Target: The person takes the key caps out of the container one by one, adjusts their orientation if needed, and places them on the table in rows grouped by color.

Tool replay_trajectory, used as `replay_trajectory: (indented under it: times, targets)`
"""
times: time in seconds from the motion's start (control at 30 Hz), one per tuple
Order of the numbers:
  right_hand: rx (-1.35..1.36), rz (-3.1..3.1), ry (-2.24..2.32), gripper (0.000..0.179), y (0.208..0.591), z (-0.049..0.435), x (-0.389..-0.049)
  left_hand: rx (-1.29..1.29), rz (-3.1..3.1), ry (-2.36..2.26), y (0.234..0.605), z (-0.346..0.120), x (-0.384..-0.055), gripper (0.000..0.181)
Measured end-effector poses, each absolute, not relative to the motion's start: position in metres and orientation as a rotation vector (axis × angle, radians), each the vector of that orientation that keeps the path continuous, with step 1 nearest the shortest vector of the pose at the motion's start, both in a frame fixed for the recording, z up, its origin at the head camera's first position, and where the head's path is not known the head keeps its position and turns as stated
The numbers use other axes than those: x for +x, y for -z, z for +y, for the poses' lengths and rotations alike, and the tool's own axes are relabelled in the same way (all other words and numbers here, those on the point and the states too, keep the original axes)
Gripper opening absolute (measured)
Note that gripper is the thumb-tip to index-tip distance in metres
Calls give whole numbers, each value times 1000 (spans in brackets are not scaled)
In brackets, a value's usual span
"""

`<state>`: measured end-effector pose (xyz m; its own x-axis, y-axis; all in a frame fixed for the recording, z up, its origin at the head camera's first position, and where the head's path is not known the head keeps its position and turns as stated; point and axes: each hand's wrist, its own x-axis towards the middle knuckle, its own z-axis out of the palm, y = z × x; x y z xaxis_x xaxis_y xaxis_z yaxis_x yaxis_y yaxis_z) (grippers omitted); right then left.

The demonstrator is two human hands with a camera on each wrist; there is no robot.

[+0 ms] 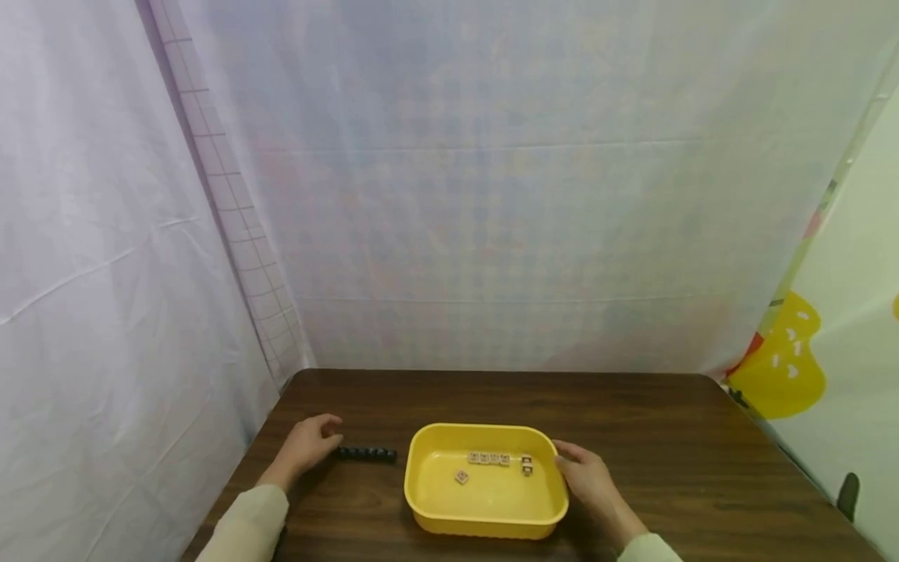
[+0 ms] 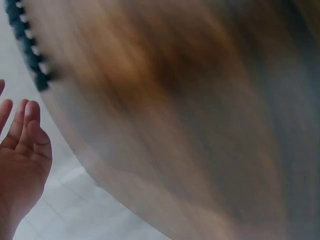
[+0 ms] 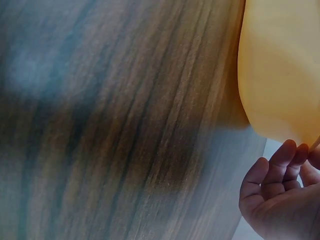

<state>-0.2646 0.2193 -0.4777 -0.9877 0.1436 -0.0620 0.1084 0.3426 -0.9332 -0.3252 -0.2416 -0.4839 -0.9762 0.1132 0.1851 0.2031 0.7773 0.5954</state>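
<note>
My left hand [image 1: 309, 445] is at the left end of a row of small black blocks [image 1: 368, 454] with pale marks, on the table. In the left wrist view its fingers [image 2: 22, 117] are loosely bent with nothing between them, and the black row [image 2: 31, 50] lies past the fingertips. My right hand [image 1: 586, 476] grips the right rim of a yellow plastic tray [image 1: 485, 524]. Inside the tray are a line of small pale tiles [image 1: 488, 459] with dark marks, a single tile [image 1: 461, 476], and a pair of tiles [image 1: 527, 465] near the right wall.
The dark brown wooden table [image 1: 674, 437] carries all of this. A pale curtain [image 1: 492, 234] hangs behind it, and a white cloth [image 1: 105, 273] hangs on the left. At the right edge stands a dark rounded object [image 1: 847, 496] of unclear kind.
</note>
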Motion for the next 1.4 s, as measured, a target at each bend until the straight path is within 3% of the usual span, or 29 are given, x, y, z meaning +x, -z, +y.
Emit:
replay_trajectory:
  times: [0.57, 0.83, 1.3, 1.4]
  targets:
    - [-324, -2548, -1744, 41, 480, 226, -269, -671, -2736, 1103, 448, -127, -324, 26]
    - [-310, -2536, -1743, 42, 481, 224, -269, -825, -2893, 910, 453, -69, -315, 28]
    - [-283, -2531, -1705, 42, 483, 222, -268, -596, -3045, 767, 478, -33, -310, 25]
    - [-287, -2552, -1692, 43, 483, 223, -268, -540, -3066, 747, 481, -29, -307, 33]
